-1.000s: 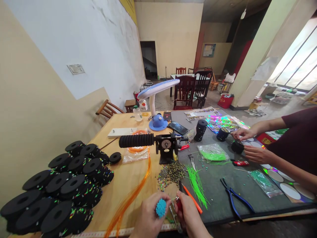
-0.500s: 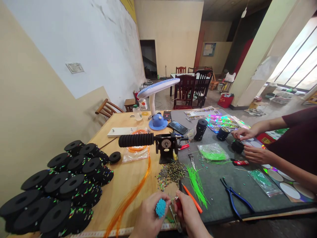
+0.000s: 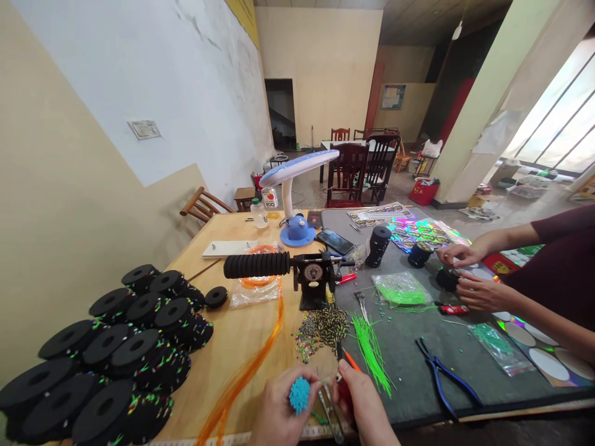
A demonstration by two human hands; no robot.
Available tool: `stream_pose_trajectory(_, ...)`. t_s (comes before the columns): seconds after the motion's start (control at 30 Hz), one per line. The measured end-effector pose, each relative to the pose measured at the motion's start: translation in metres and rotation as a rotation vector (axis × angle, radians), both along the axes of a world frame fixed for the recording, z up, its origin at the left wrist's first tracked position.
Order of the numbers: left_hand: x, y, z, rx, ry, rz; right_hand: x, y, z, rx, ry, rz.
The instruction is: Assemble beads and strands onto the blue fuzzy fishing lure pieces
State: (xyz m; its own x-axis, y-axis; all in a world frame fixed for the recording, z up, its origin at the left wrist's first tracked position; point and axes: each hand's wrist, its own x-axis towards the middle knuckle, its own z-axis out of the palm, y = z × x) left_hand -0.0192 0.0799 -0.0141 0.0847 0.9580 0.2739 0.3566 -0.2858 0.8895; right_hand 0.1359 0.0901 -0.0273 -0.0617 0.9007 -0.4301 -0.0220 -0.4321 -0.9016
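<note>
My left hand (image 3: 279,406) is closed around a bundle of turquoise strands (image 3: 300,395), their cut ends facing me. Close to its right, my right hand (image 3: 365,396) is curled around a red-handled tool (image 3: 343,391), mostly hidden by the fingers, so its kind is unclear. Metal tweezers (image 3: 331,410) show between the two hands; whether I hold them or they lie on the table cannot be told. Just beyond the hands lie small multicoloured beads (image 3: 304,347) and a heap of dark-and-gold bits (image 3: 332,325). An orange stick (image 3: 352,359) rests behind my right hand.
A black clamp device (image 3: 312,282) carries a row of foam discs (image 3: 256,264). Stacked black foam spools (image 3: 134,347) fill the left. Orange strands (image 3: 248,365) trail forward. Green strands (image 3: 369,353) and blue pliers (image 3: 441,375) lie rightward. A co-worker's hands (image 3: 474,291) handle a spool.
My right hand has drawn slightly away from the left, and the gap between them is wider. The turquoise bundle stays in my left hand, shifted slightly left.
</note>
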Motion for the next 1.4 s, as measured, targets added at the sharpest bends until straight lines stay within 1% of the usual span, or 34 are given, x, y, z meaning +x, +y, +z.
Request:
stream_pose_trajectory(0.1, 0.0, -0.001, -0.005, -0.061, -0.073, 0.019, 0.028, 0.002, 0.002, 0.189, -0.201, -0.044)
stream_pose_trajectory(0.17, 0.0, -0.002, -0.007, -0.103, -0.113, 0.012, 0.053, 0.005, 0.004, 0.347, -0.451, -0.13)
stream_pose_trajectory(0.23, 0.0, -0.003, -0.008, -0.138, -0.147, 0.009, 0.079, 0.008, 0.002, 0.451, -0.716, -0.157)
stream_pose_trajectory(0.3, 0.0, -0.004, -0.009, -0.166, -0.162, 0.008, 0.101, 0.011, -0.007, 0.537, -0.925, -0.168)
stream_pose_trajectory(0.4, 0.0, -0.005, -0.007, -0.194, -0.164, 0.0, 0.124, 0.015, -0.028, 0.663, -1.22, -0.207)
stream_pose_trajectory(0.5, 0.0, -0.005, -0.005, -0.222, -0.177, 0.001, 0.135, 0.016, -0.047, 0.764, -1.463, -0.209)
stream_pose_trajectory(0.57, 0.0, -0.005, -0.005, -0.246, -0.204, 0.012, 0.139, 0.017, -0.053, 0.785, -1.552, -0.204)
stream_pose_trajectory(0.6, 0.0, -0.006, -0.005, -0.258, -0.224, 0.021, 0.139, 0.017, -0.053, 0.795, -1.571, -0.205)
stream_pose_trajectory(0.67, 0.002, -0.006, -0.007, -0.276, -0.27, 0.041, 0.138, 0.017, -0.048, 0.841, -1.569, -0.217)
stream_pose_trajectory(0.77, 0.004, -0.006, -0.012, -0.277, -0.329, 0.063, 0.122, 0.013, -0.03, 0.944, -1.46, -0.191)
stream_pose_trajectory(0.8, 0.005, -0.006, -0.013, -0.279, -0.335, 0.064, 0.112, 0.011, -0.022, 0.977, -1.396, -0.151)
stream_pose_trajectory(0.9, 0.006, -0.007, -0.015, -0.291, -0.306, 0.049, 0.075, 0.002, 0.0, 1.092, -1.166, 0.031)
stream_pose_trajectory(1.0, 0.004, -0.007, -0.012, -0.278, -0.246, 0.033, 0.039, -0.003, 0.015, 1.225, -0.99, 0.191)
stream_pose_trajectory(1.07, 0.002, -0.006, -0.008, -0.268, -0.212, 0.013, 0.023, -0.003, 0.019, 1.264, -0.945, 0.257)
stream_pose_trajectory(1.13, 0.0, -0.006, -0.004, -0.266, -0.183, -0.025, 0.015, -0.001, 0.021, 1.281, -0.93, 0.306)
stream_pose_trajectory(1.27, -0.004, -0.005, -0.001, -0.256, -0.147, -0.067, 0.012, 0.001, 0.022, 1.301, -0.939, 0.37)
stream_pose_trajectory(1.4, -0.004, -0.004, -0.001, -0.26, -0.131, -0.088, 0.014, 0.002, 0.018, 1.284, -0.955, 0.411)
